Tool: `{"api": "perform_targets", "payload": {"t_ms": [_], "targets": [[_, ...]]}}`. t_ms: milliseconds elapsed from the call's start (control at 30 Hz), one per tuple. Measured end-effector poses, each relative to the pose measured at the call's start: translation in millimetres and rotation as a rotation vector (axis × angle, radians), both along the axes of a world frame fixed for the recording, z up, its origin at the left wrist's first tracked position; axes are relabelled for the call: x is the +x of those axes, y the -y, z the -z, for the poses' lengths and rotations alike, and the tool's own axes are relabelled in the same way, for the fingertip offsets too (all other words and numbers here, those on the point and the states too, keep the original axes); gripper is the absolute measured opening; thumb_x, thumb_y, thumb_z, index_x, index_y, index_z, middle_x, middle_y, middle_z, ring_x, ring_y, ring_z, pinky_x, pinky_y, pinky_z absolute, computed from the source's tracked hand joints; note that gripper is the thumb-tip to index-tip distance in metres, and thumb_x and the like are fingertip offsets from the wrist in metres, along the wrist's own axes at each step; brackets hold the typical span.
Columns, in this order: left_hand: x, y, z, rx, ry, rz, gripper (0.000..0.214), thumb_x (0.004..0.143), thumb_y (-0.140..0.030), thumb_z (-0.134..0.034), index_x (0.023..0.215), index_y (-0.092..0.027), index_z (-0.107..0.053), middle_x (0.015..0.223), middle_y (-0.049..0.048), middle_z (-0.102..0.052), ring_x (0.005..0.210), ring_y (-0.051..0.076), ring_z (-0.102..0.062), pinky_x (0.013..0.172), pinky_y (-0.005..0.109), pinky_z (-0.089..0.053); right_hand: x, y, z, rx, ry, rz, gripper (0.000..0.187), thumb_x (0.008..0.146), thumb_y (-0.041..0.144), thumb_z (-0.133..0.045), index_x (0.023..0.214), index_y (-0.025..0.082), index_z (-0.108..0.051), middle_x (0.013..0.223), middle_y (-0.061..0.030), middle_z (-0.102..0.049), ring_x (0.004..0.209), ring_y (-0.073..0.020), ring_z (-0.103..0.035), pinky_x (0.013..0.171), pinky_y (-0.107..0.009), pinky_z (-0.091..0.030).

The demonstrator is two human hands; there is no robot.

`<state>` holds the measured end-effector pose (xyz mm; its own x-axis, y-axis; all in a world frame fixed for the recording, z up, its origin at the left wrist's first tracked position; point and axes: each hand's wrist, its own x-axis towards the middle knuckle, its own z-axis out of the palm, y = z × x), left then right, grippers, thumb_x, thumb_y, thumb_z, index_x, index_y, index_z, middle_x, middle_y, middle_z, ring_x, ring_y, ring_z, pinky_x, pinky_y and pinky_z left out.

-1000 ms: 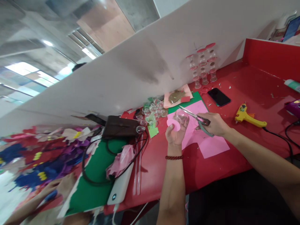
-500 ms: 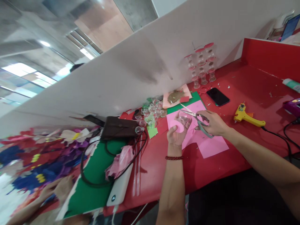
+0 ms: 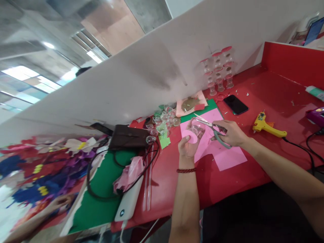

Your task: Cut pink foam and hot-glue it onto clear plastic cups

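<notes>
My left hand is raised over the red table, fingers curled round a small clear plastic cup with a pink foam disc against it. My right hand grips grey-handled scissors, whose open blades point left toward the cup. Both hands hover above a pink foam sheet lying on the table. A red bead bracelet circles my left wrist.
A yellow glue gun and a black phone lie to the right. Stacked clear cups stand by the white wall. Loose clear cups, a brown pouch, cables, green foam and a white power bank sit left. Another person's hand works at far left.
My left hand has dipped slightly with the cup and disc. The scissors stay near the cup. The other person's hand at far left has shifted.
</notes>
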<state>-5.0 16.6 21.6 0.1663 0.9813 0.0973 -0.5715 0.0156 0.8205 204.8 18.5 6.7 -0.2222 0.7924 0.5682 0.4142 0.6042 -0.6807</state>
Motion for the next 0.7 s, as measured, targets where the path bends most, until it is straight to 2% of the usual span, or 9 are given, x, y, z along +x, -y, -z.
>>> {"api": "perform_targets", "payload": {"t_ms": [233,367,700], "targets": [[-1.8,-0.4,-1.8,0.017,0.045,0.015,0.076,0.06,-0.041,-0.081,0.132,-0.029,-0.059,0.105,0.0053,-0.07,0.109,0.025,-0.064,0.109,0.047,-0.044,-0.4,0.7,1.3,-0.009,0.002,-0.001,0.036,0.081,0.041,-0.077,0.107,0.016,-0.074,0.072,-0.0017,-0.063,0.059,-0.012,-0.046,0.06,-0.025,-0.04],[-3.3,-1.2,-1.1,0.029,0.042,-0.003,0.078,0.062,-0.044,-0.082,0.135,-0.033,-0.057,0.109,0.0049,-0.07,0.111,0.025,-0.063,0.106,0.046,-0.045,-0.7,0.9,1.2,-0.013,0.015,-0.005,0.036,0.081,0.041,-0.076,0.107,0.017,-0.074,0.07,-0.0007,-0.061,0.058,-0.012,-0.046,0.06,-0.025,-0.039],[-2.6,-0.7,-2.5,0.016,0.105,-0.006,0.074,0.061,-0.04,-0.083,0.132,-0.032,-0.062,0.11,0.0046,-0.072,0.098,0.021,-0.066,0.1,0.043,-0.049,-1.0,3.9,-4.1,-0.033,0.013,-0.035,0.028,0.084,0.043,-0.073,0.095,0.018,-0.073,0.066,0.0013,-0.054,0.056,-0.0112,-0.044,0.057,-0.024,-0.037]]}}
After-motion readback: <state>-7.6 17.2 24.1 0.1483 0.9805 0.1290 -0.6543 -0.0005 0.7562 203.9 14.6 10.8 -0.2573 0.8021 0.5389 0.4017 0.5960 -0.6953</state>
